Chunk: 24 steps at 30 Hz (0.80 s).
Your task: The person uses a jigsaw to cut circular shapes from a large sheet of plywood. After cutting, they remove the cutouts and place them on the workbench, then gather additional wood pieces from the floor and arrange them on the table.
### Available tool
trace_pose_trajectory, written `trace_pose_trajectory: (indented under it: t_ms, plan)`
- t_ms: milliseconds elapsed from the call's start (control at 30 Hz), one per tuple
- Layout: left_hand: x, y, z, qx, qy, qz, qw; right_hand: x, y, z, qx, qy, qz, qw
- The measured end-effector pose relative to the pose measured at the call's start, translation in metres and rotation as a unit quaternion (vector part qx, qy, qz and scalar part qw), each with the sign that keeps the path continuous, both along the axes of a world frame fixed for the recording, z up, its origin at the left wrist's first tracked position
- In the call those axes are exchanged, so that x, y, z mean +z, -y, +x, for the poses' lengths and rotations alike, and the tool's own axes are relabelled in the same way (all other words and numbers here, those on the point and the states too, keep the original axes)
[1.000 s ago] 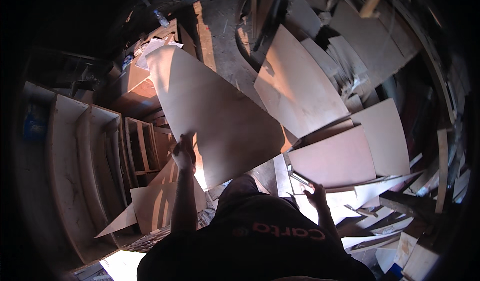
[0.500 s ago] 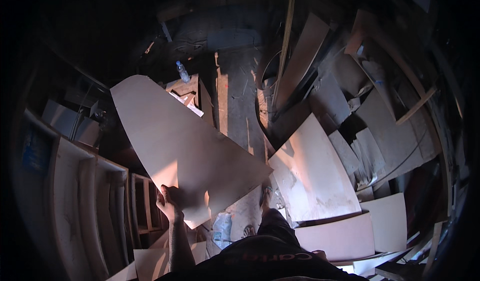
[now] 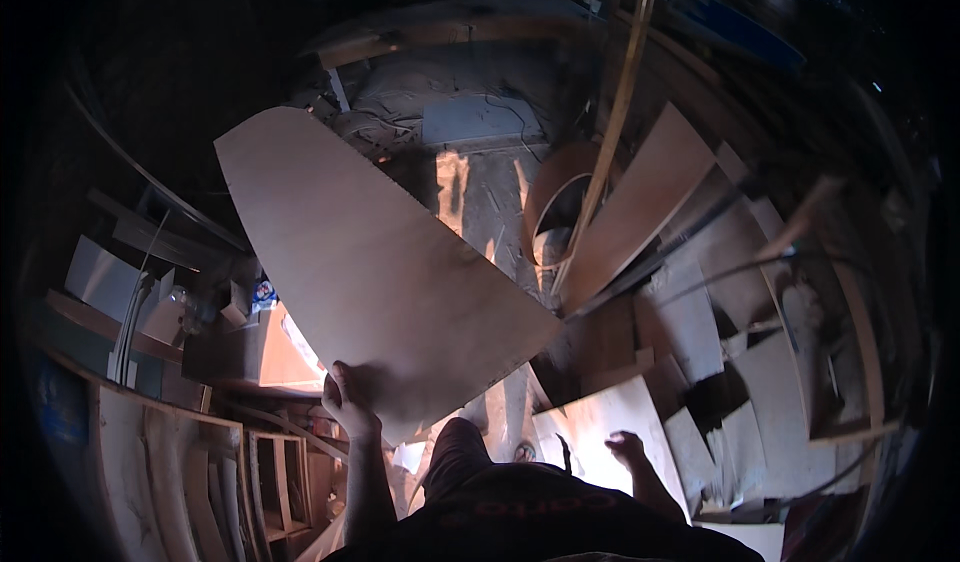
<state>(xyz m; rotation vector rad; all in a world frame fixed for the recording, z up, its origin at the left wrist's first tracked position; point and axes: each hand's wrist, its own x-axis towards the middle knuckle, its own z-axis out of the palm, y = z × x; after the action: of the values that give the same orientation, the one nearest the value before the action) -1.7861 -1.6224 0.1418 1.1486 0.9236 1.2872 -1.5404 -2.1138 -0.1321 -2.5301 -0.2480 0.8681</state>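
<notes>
A large pale wooden sheet, wide and flat with one rounded end, slants across the space in front of me. My left hand is closed on its near left edge, the thumb on the upper face and the other fingers mostly out of sight beneath. To the right, my right hand hangs in the air with its fingers loosely bent and nothing visible in it. Below that hand lies a brightly lit pale board, partly covered by my arm and body.
Wooden frames with shelves stand at my left. A long upright strip and a leaning brown board are at the right, beside a curved brown piece. More boards crowd the far right. A sunlit floor strip runs ahead.
I have stepped forward, carrying the sheet in my left hand. My right hand has come up into view at the right. The plastic bottle ahead is no longer visible.
</notes>
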Motion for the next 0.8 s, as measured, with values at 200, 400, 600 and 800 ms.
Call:
trace_pose_trajectory:
  t_ms: [200,400,600,800]
  plan:
    - [-0.007,-0.094,0.107,-0.014,0.069,-0.025,0.997,0.027,-0.209,0.137,0.032,0.059,0.122,0.990]
    - [-0.003,-0.234,0.242,-0.043,-0.006,0.002,0.999,-0.025,-0.287,0.176,-0.170,-0.105,0.203,0.959]
    - [0.005,-0.364,0.377,-0.008,-0.005,-0.029,1.000,-0.061,-0.284,0.201,-0.098,-0.175,-0.044,0.979]
    - [-0.015,-0.476,0.464,0.019,0.044,-0.116,0.992,-0.069,-0.372,0.316,-0.138,-0.221,-0.109,0.959]
